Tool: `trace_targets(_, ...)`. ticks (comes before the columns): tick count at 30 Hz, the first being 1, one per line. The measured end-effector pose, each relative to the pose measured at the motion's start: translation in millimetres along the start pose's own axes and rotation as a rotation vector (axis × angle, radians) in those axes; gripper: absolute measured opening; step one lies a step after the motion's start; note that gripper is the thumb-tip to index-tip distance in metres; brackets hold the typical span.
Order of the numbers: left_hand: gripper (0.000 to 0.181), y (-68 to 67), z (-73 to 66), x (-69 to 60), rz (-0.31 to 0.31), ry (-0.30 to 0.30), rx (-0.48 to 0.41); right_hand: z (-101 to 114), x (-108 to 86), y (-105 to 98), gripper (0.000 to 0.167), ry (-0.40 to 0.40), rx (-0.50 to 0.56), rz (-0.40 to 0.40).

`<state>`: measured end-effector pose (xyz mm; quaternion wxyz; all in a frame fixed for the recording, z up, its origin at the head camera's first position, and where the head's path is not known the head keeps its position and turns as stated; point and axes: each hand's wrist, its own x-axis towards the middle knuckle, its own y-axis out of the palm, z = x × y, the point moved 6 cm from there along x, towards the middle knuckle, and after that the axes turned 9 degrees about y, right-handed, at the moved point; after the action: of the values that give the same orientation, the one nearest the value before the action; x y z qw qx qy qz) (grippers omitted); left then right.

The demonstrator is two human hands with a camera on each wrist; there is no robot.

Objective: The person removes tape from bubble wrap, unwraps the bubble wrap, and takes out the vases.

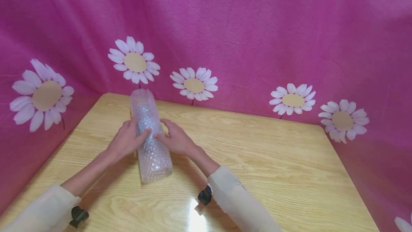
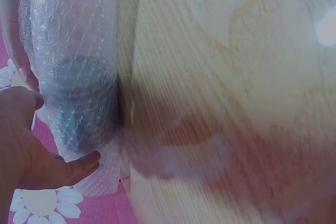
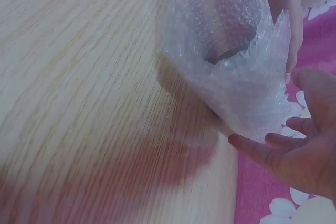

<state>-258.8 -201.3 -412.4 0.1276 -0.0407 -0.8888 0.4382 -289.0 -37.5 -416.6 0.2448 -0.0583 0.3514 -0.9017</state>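
Nearest, pale sleeves [image 1: 243,199] lead to the left hand [image 1: 125,139] and right hand [image 1: 177,138], fingers spread, flanking a bubble-wrap roll [image 1: 156,162] on the tabletop's [image 1: 257,160] left side. A dark object [image 2: 81,121] shows inside; wrapping seems in hand, and the next move probably calls for light, even pressure. Beyond hangs daisy-printed magenta cloth [image 1: 244,38].

Bubble-wrap roll [image 1: 156,158] is lying on the wood-grain table [image 1: 257,153], far end pointing toward the back edge. Left hand [image 1: 126,138] is resting at its left side, thumb over the top; right hand [image 1: 176,139] is touching the right side. Pink cloth [image 1: 241,28] (white daisies [image 1: 135,62] printed on it) is hanging behind.
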Motion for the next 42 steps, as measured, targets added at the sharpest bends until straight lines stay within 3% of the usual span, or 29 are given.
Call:
trace_targets(11,0.082,6.6,1.3,0.4,0.012,-0.001,0.009,-4,3.2,14,0.072,0.076,0.026,0.059)
trace_targets(19,0.082,9.2,4.0,0.3,0.010,-0.005,-0.034,-10,7.4,20,0.077,0.126,0.032,0.083)
trace_targets(29,0.082,13.0,6.6,3.0,0.025,-0.018,-0.127,-11,10.4,20,0.078,0.169,0.118,0.069)
trace_targets(42,0.082,11.4,4.0,4.4,-0.011,-0.065,-0.179,-13,12.0,21,0.068,0.163,0.269,0.045)
